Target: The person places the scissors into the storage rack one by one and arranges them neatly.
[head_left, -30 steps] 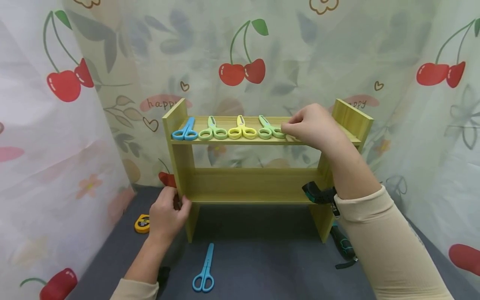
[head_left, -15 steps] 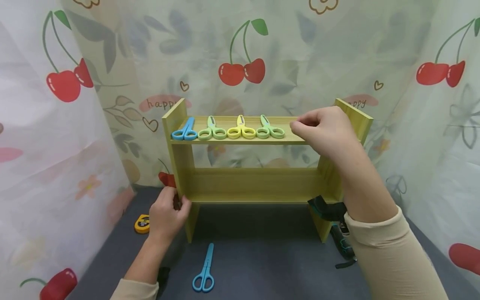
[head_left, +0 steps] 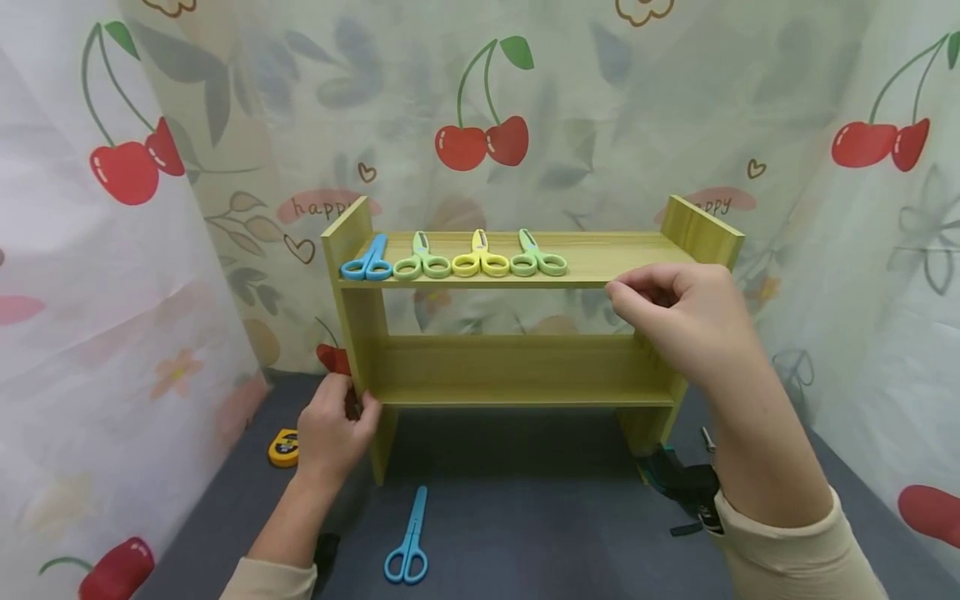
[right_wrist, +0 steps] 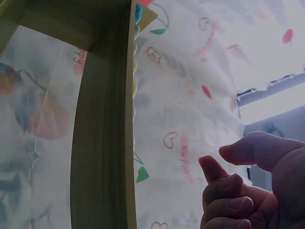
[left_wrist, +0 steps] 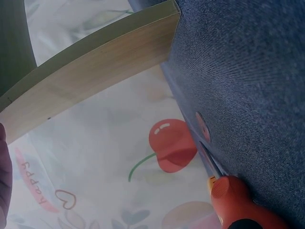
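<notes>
On the top board of the wooden shelf [head_left: 525,371], several scissors lie in a row, handles forward: blue scissors [head_left: 376,250], green scissors [head_left: 422,256], yellow scissors [head_left: 481,253] and more green scissors [head_left: 536,256]. My left hand [head_left: 330,429] grips the front edge of the shelf's left side panel; its far fingers are hidden behind the panel. My right hand [head_left: 693,325] hovers before the shelf's right part, fingers loosely bent and holding nothing. A gap shows between thumb [right_wrist: 257,148] and forefinger in the right wrist view. Another pair of blue scissors [head_left: 414,529] lies on the dark tabletop.
A yellow tape measure [head_left: 284,448] sits left of the shelf. In the left wrist view, a tool with a red-orange handle [left_wrist: 233,202] and metal tip lies on the cloth. A metal tool tip [head_left: 708,439] shows right of the shelf. Cherry-patterned curtains [head_left: 487,100] surround the table.
My right hand has let go of the rightmost green scissors and drawn back right and down. Those scissors have straightened slightly. The left hand keeps its hold on the shelf.
</notes>
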The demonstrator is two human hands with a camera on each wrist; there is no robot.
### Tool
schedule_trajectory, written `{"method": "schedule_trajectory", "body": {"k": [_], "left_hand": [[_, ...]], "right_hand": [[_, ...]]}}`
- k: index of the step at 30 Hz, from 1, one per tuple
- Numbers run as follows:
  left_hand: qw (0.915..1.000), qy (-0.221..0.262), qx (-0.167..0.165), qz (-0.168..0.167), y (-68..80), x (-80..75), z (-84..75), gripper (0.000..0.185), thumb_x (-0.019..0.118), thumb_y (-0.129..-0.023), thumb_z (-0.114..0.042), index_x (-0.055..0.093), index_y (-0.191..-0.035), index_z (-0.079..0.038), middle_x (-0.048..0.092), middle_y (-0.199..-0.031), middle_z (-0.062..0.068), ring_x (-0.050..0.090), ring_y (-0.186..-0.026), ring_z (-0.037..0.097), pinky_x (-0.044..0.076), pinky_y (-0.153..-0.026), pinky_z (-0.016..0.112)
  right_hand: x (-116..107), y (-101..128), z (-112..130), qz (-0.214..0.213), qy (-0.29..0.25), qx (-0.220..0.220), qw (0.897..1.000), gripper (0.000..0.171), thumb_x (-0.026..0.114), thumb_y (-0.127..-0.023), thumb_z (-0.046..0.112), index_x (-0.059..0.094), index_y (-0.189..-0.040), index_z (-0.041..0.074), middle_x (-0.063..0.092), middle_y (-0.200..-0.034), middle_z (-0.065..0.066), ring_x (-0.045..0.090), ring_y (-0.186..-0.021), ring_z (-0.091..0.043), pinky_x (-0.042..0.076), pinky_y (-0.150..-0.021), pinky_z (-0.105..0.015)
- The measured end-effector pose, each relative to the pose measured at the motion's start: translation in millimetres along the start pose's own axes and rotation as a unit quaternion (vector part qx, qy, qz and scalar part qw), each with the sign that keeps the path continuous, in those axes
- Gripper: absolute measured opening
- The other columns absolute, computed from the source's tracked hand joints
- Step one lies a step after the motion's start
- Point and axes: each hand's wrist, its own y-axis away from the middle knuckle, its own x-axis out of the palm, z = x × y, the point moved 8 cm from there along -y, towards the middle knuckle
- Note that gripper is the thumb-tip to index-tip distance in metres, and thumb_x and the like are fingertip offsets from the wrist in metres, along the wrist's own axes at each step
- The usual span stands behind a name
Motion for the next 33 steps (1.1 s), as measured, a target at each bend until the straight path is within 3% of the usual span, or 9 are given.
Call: {"method": "schedule_trajectory", "body": {"k": [6,16,23,33], "left_hand": [[1.0,-0.006,0.004,0.0,0.2,-0.5,-0.1,0.01,0.063,-0.086,-0.01,0.055,-0.086,-0.003,0.049,-0.072,0.01,0.045,-0.055,0.016,0.039,-0.045,0.034],[1.0,-0.005,0.004,-0.001,-0.7,-0.9,-1.0,0.01,0.063,-0.085,-0.01,0.056,-0.086,-0.003,0.05,-0.072,0.01,0.045,-0.055,0.016,0.04,-0.046,0.034],[1.0,-0.007,0.003,0.002,-0.1,0.0,-1.1,0.01,0.064,-0.084,-0.009,0.056,-0.087,-0.003,0.05,-0.073,0.009,0.046,-0.056,0.015,0.04,-0.046,0.034],[1.0,-0.005,0.004,-0.004,0.5,0.3,-0.5,0.009,0.064,-0.084,-0.009,0.058,-0.088,-0.003,0.051,-0.073,0.008,0.046,-0.057,0.015,0.04,-0.047,0.034]], "right_hand": [[-1,21,-4,-0.008,-0.003,-0.014,1.0,0.028,0.072,-0.095,0.033,0.08,-0.105,0.008,0.066,-0.08,-0.002,0.054,-0.07,-0.016,0.043,-0.057,-0.024],[7,54,-13,0.008,-0.013,-0.019,1.0,0.017,0.072,-0.096,0.026,0.08,-0.105,0.014,0.072,-0.09,0.002,0.06,-0.073,-0.015,0.048,-0.062,-0.024],[13,76,-14,-0.003,-0.017,-0.044,0.999,0.007,0.074,-0.094,0.018,0.079,-0.098,0.02,0.07,-0.087,0.007,0.059,-0.069,-0.014,0.047,-0.06,-0.023],[29,93,-15,0.004,-0.078,-0.091,0.993,0.019,0.075,-0.091,0.006,0.077,-0.094,0.024,0.067,-0.083,0.007,0.056,-0.063,-0.013,0.046,-0.056,-0.025]]}}
